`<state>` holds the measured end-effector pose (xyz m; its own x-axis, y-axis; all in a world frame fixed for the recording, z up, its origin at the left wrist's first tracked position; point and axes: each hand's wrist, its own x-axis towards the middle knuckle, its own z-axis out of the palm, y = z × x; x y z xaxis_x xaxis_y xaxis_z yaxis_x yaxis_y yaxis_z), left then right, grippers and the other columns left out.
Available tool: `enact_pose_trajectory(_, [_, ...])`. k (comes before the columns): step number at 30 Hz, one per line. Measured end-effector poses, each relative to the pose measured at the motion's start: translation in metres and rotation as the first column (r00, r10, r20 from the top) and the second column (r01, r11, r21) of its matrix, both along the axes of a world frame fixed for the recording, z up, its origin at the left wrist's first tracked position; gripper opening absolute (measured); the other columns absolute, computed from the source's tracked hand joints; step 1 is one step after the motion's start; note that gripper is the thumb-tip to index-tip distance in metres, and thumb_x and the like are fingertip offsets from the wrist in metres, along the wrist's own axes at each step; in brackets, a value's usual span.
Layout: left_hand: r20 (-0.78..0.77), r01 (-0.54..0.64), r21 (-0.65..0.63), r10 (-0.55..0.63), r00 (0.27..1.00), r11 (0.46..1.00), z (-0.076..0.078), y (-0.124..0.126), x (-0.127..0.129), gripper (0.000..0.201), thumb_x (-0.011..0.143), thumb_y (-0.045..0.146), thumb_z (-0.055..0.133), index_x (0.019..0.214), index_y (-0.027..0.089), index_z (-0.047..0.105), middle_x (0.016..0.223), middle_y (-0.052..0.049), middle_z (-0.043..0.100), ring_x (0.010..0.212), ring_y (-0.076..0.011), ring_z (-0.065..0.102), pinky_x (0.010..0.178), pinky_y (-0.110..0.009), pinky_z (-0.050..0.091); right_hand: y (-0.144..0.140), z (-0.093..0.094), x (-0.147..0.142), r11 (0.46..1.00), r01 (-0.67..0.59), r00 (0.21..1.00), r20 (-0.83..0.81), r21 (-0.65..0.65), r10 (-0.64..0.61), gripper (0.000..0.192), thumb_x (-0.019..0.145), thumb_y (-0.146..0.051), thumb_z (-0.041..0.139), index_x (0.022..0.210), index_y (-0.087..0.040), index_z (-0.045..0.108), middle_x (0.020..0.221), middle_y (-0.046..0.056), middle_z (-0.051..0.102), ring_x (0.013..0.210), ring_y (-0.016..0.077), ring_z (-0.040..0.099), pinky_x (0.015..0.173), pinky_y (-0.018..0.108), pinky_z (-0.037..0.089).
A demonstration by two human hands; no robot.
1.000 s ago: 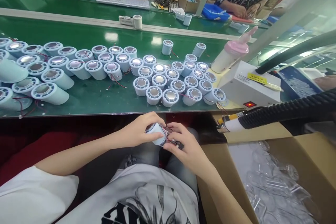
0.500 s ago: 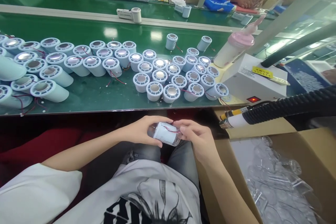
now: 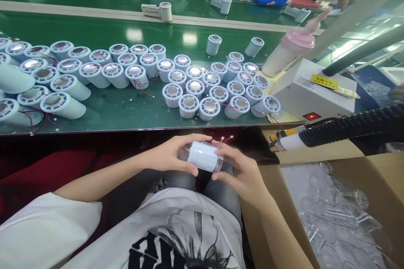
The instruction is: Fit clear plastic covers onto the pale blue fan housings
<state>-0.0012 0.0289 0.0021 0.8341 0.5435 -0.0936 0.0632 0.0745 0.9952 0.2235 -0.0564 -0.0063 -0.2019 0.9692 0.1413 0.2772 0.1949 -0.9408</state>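
Over my lap, below the table edge, I hold one white cylinder [image 3: 204, 156] lying on its side, with thin red wires sticking out above it. My left hand [image 3: 172, 152] grips its left end. My right hand [image 3: 241, 167] holds its right end, fingers curled over the clear rim. On the green table [image 3: 126, 111] above stand several more white cylinders [image 3: 209, 108] with ribbed tops and shiny round centres, many trailing red wires.
A white box with a red lit switch [image 3: 311, 92] sits at the table's right, a pink-capped bottle [image 3: 288, 53] behind it. A black corrugated hose [image 3: 347, 126] crosses above a cardboard box of clear plastic parts [image 3: 334, 214]. Other people work across the far table.
The cylinder has turned in my hands so its smooth side faces up, and its red wires now stick out above. My right hand shifted to the right end.
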Motion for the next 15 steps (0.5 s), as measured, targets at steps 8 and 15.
enact_pose_trajectory(8, [0.003, 0.028, 0.144, -0.028, 1.000, 0.989, 0.0028, 0.0001, -0.0034, 0.078, 0.067, 0.023, 0.080, 0.138, 0.027, 0.045, 0.138, -0.011, 0.051, 0.123, -0.0264, 0.053, 0.103, -0.038, 0.044, 0.0003, 0.0079, -0.0043, 0.985, -0.020, 0.977, -0.213, -0.169, -0.016, 0.041, 0.073, -0.031, 0.079, 0.108, -0.025, 0.059, 0.116, 0.006, 0.064, 0.107, 0.0238, 0.062, 0.088, 0.037, 0.058])
enact_pose_trajectory(15, [0.031, 0.032, 0.150, -0.037, 0.999, 0.988, 0.0004, 0.0020, -0.0028, 0.079, 0.065, 0.017, 0.081, 0.136, 0.026, 0.047, 0.138, -0.012, 0.051, 0.125, -0.0267, 0.052, 0.102, -0.038, 0.045, 0.0019, 0.0049, -0.0040, 0.970, -0.037, 0.950, -0.308, -0.238, -0.040, 0.042, 0.072, -0.029, 0.080, 0.108, -0.026, 0.059, 0.111, 0.004, 0.066, 0.098, 0.0200, 0.065, 0.079, 0.032, 0.060])
